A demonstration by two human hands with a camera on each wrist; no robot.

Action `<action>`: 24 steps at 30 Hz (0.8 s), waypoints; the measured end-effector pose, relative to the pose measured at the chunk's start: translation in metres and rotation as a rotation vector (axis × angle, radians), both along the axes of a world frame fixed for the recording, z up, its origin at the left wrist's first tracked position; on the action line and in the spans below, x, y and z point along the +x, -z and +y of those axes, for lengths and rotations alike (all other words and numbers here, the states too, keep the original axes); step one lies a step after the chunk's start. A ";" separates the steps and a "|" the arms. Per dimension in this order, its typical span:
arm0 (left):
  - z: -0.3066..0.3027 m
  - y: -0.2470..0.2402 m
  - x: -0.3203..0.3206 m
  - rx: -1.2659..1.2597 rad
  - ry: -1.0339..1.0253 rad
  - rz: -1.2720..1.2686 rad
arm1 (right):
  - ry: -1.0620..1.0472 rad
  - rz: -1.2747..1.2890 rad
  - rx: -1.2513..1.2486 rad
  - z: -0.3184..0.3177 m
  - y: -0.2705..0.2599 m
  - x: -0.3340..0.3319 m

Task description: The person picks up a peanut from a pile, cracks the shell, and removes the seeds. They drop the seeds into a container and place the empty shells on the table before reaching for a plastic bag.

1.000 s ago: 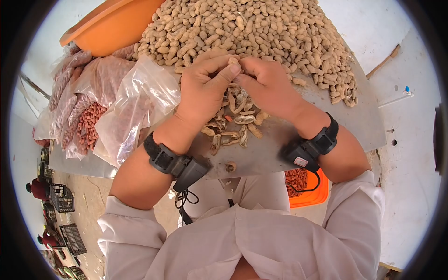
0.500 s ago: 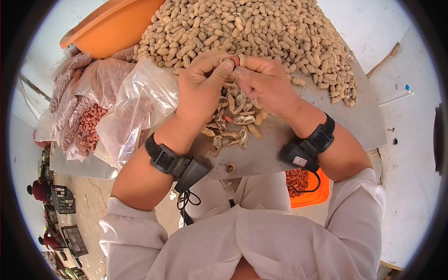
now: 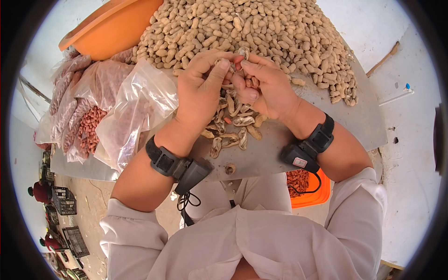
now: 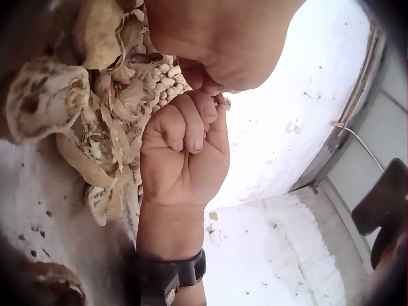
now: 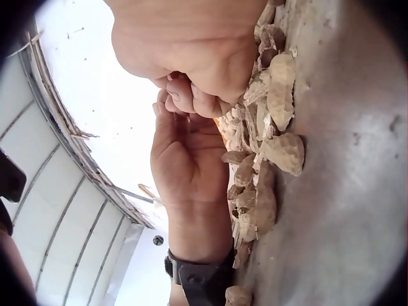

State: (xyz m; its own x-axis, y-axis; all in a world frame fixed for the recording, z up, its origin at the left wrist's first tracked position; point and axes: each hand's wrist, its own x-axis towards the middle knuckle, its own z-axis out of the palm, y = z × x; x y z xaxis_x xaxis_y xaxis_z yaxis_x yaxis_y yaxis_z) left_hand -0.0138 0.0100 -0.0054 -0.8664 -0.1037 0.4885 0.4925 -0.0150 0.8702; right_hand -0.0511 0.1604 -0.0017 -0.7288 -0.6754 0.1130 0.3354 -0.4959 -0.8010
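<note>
In the head view both hands meet above a heap of opened shells [image 3: 243,120]. My left hand [image 3: 200,91] pinches a piece of shell between thumb and fingers. The right hand [image 3: 270,88] holds an opened peanut shell [image 3: 243,52] at its fingertips, with a red kernel [image 3: 238,59] beside it between the hands. More red kernels [image 3: 252,82] lie within the right hand's curled fingers. The left wrist view shows the right hand [image 4: 185,146] with its fingers curled; in the right wrist view the left hand [image 5: 191,159] touches or nearly touches it.
A large pile of unshelled peanuts [image 3: 261,28] covers the back of the metal table [image 3: 345,135]. At the left are an orange basin [image 3: 112,28] and plastic bags of kernels [image 3: 98,88]. An orange container [image 3: 310,198] of kernels is below the table edge.
The peanut between the fingertips has come open, showing a red kernel. The hands have moved slightly apart, and the right hand has turned so that kernels show in its fingers.
</note>
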 end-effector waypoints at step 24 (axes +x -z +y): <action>-0.002 -0.006 0.001 -0.571 -0.230 0.446 | -0.104 -0.168 -0.202 0.003 0.009 -0.010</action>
